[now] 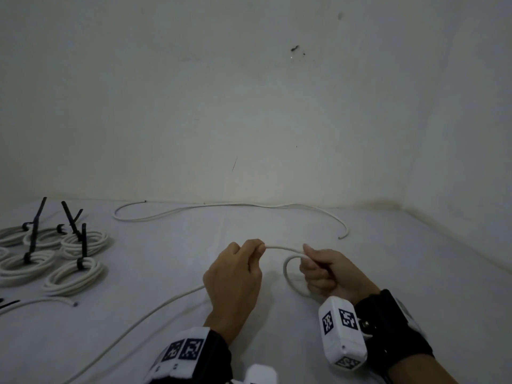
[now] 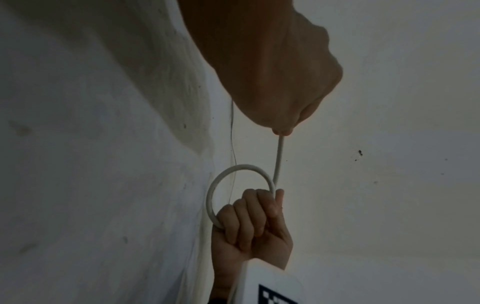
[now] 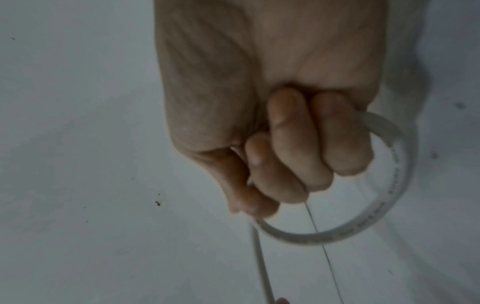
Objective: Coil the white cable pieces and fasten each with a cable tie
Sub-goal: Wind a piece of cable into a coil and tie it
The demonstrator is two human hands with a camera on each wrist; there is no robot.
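Observation:
A white cable (image 1: 282, 248) spans the short gap between my two hands over the white surface. My left hand (image 1: 256, 249) pinches it with fingertips, and the rest of the cable trails from under that hand toward the lower left (image 1: 138, 320). My right hand (image 1: 311, 263) grips a small loop (image 1: 288, 275) of the same cable in a fist. In the left wrist view the left hand (image 2: 281, 130) pinches the cable (image 2: 279, 156) above the loop (image 2: 214, 191) held by the right hand (image 2: 254, 222). The right wrist view shows curled fingers (image 3: 293, 148) around the loop (image 3: 389, 205).
Several coiled white bundles (image 1: 74, 275) fastened with black cable ties (image 1: 34, 234) lie at the left. Another loose white cable (image 1: 221, 206) runs along the wall at the back. A short cable end (image 1: 55, 300) and a black tie (image 1: 9, 303) lie at the left edge.

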